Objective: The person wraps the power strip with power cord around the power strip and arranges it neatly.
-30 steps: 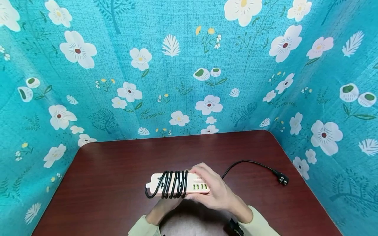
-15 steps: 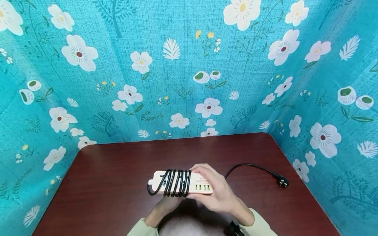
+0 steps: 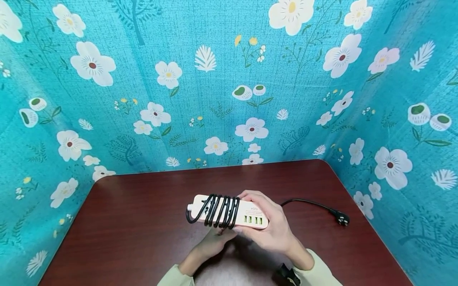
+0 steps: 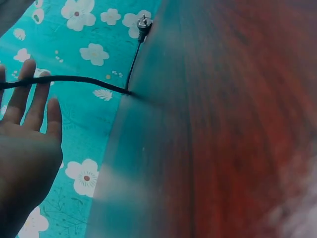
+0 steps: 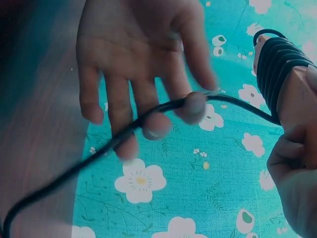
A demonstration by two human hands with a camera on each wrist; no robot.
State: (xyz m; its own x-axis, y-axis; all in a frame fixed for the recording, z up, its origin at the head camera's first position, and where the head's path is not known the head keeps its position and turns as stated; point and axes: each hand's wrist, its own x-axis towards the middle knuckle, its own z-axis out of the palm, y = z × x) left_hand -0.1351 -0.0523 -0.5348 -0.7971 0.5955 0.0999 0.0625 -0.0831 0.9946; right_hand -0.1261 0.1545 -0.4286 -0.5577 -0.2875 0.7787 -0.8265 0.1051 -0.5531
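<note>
My right hand (image 3: 268, 222) grips the right end of a pale pink power strip (image 3: 247, 210), held tilted above the table, USB ports facing up. Several loops of its black cord (image 3: 223, 210) wrap the strip's left half. Just below the strip, my left hand (image 3: 212, 242) is partly hidden in the head view. In the right wrist view the left hand (image 5: 143, 64) has loosely extended fingers, and the cord (image 5: 89, 161) runs across them; the thumb lies near the index finger. The cord's plug (image 3: 341, 218) rests on the table at the right.
The dark red wood table (image 3: 143, 214) has a rounded far edge. Blue-green flowered cloth (image 3: 222, 99) hangs behind it and along both sides. A black device (image 3: 288, 274) sits by my right wrist.
The power strip and my right hand have moved up and to the right in the head view, and the strip tilts more. My left hand has moved right beneath it. The plug stays put.
</note>
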